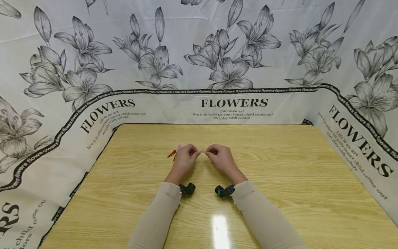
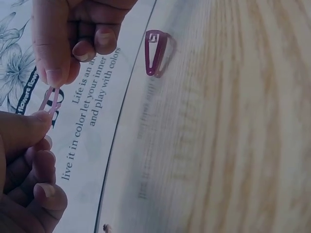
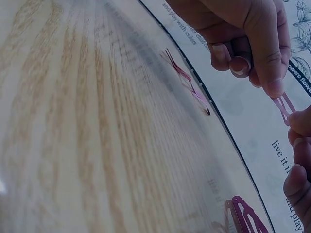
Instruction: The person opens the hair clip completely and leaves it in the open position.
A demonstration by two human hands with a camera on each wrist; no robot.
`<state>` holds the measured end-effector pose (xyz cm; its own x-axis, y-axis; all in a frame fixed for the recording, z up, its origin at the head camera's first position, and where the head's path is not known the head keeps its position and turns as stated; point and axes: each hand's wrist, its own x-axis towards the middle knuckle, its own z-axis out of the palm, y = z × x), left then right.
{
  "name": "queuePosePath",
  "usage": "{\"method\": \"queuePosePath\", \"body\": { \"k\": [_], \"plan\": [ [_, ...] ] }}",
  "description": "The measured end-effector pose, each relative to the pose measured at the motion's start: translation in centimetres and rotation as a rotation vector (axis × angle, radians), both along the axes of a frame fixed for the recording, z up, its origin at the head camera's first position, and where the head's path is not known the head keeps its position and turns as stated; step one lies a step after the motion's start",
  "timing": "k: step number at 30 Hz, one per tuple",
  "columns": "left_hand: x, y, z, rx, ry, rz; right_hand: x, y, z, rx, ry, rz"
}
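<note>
In the head view, my left hand (image 1: 185,159) and right hand (image 1: 221,159) meet above the table, each pinching one end of a small pale pink snap hair clip. Up close in the left wrist view, this clip (image 2: 54,103) shows an open slot, with thumb and fingers on its ends. The right wrist view shows the same clip (image 3: 285,108), its ends covered by the fingertips. Beside my left hand lie a red hair clip (image 1: 171,153) and a purple piece (image 1: 179,147), partly hidden by that hand. A dark pink clip (image 2: 152,53) shows in the left wrist view.
The wood-grain table (image 1: 295,180) is glossy and reflects a bright light. Floral cloth walls (image 1: 236,119) border its back and sides. Red and pink clips (image 3: 181,73) lie near the table edge in the right wrist view. Dark wrist cameras (image 1: 224,191) sit at the cuffs.
</note>
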<state>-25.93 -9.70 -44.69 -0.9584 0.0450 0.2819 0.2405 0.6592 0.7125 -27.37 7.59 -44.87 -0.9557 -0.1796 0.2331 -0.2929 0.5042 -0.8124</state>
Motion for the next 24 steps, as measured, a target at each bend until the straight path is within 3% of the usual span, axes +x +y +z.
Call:
{"method": "queuePosePath", "body": {
  "k": [24],
  "plan": [
    [-0.13,-0.15,-0.43,0.002,0.057,-0.005,-0.09,0.06,-0.38,0.018,0.021,0.002]
  ]
}}
